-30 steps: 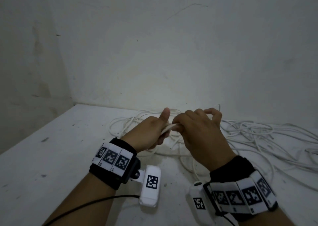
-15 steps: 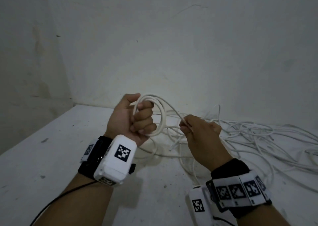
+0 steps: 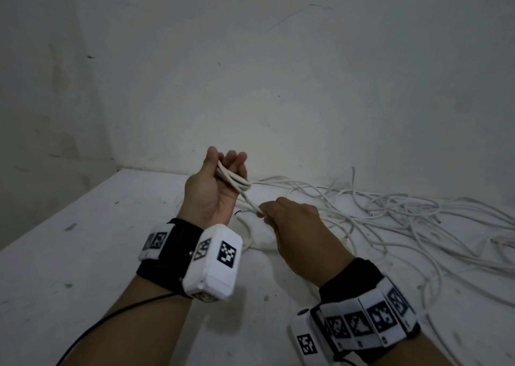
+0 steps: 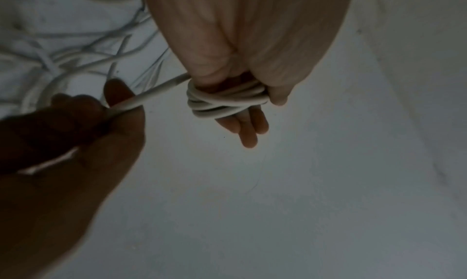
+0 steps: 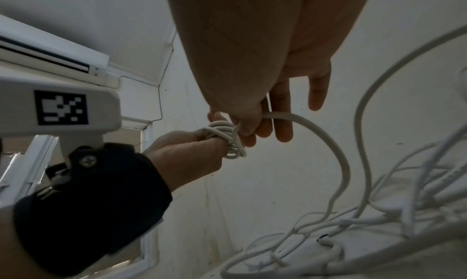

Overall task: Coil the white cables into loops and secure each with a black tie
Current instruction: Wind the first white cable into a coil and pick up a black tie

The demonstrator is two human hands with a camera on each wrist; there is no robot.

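Observation:
My left hand [image 3: 224, 158] is raised palm-up above the table, fingers fairly straight. Several turns of white cable [image 3: 234, 180] are wound round them. In the left wrist view the thumb lies over this small coil [image 4: 222, 103]. A taut strand runs from the coil down to my right hand [image 3: 263, 215], which pinches it between thumb and curled fingers [image 4: 108, 107]. The right wrist view shows the coil [image 5: 227, 141] and the cable arcing away from my right hand [image 5: 250, 131] into the pile. A small black piece [image 5: 323, 237], maybe a tie, lies among the cables.
A loose tangle of white cables [image 3: 390, 212] spreads over the right and back of the white table [image 3: 83, 254]. Walls close in behind and on the left. An air conditioner [image 5: 50, 57] hangs high on the wall.
My left hand has turned and unclenched from a fist, with the loop now drawn tight round its fingers. My right hand has pulled the strand lower and nearer to me.

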